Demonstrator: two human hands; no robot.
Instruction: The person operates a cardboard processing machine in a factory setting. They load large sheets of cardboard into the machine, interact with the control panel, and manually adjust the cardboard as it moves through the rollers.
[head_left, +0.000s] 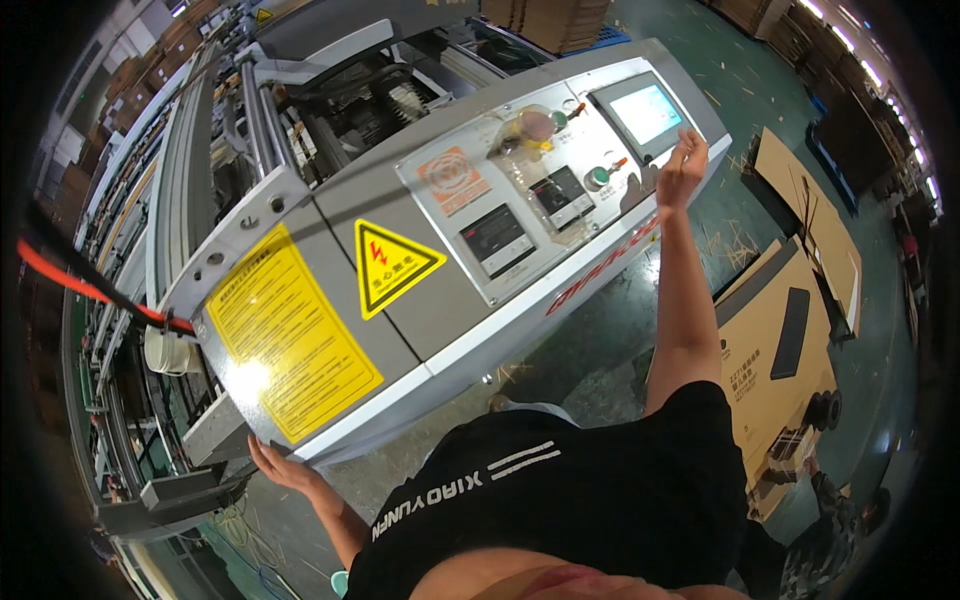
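Observation:
A long grey machine housing with a white front edge stretches across in front of me. Its top carries a control panel with a lit touch screen at the right end. My right hand is at the screen's lower right edge, a finger stretched toward it and the others bent, with nothing held. To the left of the screen are a green button, a yellow-and-red knob under a clear cover, and two dark display units. My left hand rests open against the housing's lower left corner.
A yellow instruction label and a triangular warning sign are on the housing. Metal rails run off to the left, beside a red cable. Flat cardboard sheets lie on the right floor, where another person crouches.

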